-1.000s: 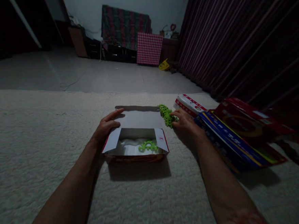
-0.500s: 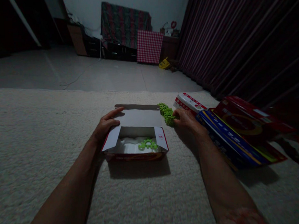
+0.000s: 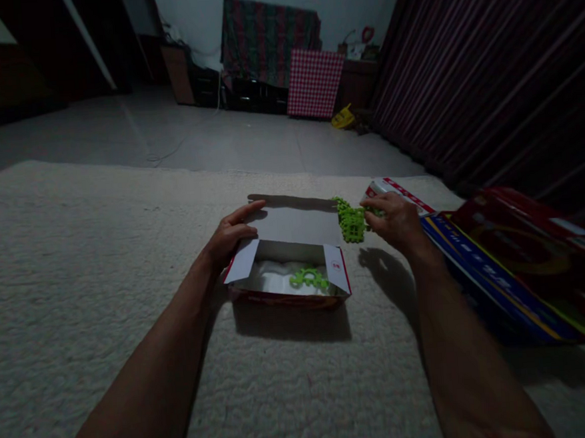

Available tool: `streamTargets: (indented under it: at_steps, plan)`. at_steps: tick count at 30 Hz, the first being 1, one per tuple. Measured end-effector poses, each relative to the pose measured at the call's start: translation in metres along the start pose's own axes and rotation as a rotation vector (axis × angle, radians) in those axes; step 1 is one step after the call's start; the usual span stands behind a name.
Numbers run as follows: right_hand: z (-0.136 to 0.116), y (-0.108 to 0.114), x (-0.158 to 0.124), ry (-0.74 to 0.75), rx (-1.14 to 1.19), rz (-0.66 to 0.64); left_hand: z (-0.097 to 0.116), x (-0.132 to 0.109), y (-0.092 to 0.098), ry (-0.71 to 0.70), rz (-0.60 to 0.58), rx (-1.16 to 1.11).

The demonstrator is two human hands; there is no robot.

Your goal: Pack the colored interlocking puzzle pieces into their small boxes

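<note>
An open red cardboard box [image 3: 288, 301] with a white inside sits before me, its lid [image 3: 297, 225] tipped back and its side flaps spread. My left hand [image 3: 233, 233] grips the lid's left edge, thumb on the inner face. Inside the box, a green notched plastic piece [image 3: 309, 278] lies on a white lining. To the right of the lid is a cluster of green plastic pieces [image 3: 352, 225]. My right hand [image 3: 393, 218] is raised just right of that cluster, fingers pinched on a green plastic piece [image 3: 375, 210], mostly hidden by them.
A blue box [image 3: 497, 278], a dark red box [image 3: 518, 230] and a white-and-red package [image 3: 404, 194] lie at the right, close to my right forearm. Pale textured fabric [image 3: 126, 270] spreads under everything. Beyond it are a tiled floor [image 3: 247, 142] and dark curtains [image 3: 483, 85].
My right hand has lifted from the green cluster and moved slightly right, with a green piece in its fingers. My left hand stays on the lid. The whole view has shifted a little.
</note>
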State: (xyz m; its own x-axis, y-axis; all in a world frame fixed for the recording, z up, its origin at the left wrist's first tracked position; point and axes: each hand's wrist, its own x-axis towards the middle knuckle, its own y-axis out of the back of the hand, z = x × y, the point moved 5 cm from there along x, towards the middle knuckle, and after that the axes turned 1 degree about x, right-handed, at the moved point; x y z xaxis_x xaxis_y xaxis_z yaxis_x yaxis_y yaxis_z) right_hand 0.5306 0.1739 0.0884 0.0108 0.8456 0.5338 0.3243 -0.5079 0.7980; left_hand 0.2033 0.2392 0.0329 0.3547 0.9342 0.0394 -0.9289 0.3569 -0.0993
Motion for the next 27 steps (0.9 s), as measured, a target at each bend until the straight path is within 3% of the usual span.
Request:
streamTargets:
  at_steps: [2,4,7,10,13,16,23,27]
  plan:
    - [-0.033,0.016,0.002,0.065,0.068,0.057,-0.002,0.001,0.000,-0.002,-0.009,-0.014]
    - [-0.076,0.024,0.002,0.164,0.169,0.003,-0.003,0.001,0.000,-0.003,-0.019,-0.025]
    - [-0.139,0.022,-0.001,0.285,0.277,-0.171,-0.005,0.001,0.000,-0.003,-0.028,-0.038]
    - [-0.181,0.001,-0.008,0.381,0.127,-0.422,-0.005,0.001,0.000,-0.007,-0.025,-0.052]
    - [-0.196,-0.022,-0.015,0.395,-0.045,-0.597,-0.006,0.001,0.000,0.003,-0.032,-0.043]
    - [-0.198,-0.037,-0.018,0.373,-0.103,-0.645,-0.009,0.002,0.000,0.006,-0.043,-0.042]
    - [-0.204,-0.062,-0.027,0.414,-0.042,-0.725,-0.008,0.004,0.001,-0.014,-0.052,-0.025]
    - [-0.203,-0.070,-0.028,0.402,0.106,-0.776,-0.006,0.003,0.001,-0.008,-0.048,-0.031]
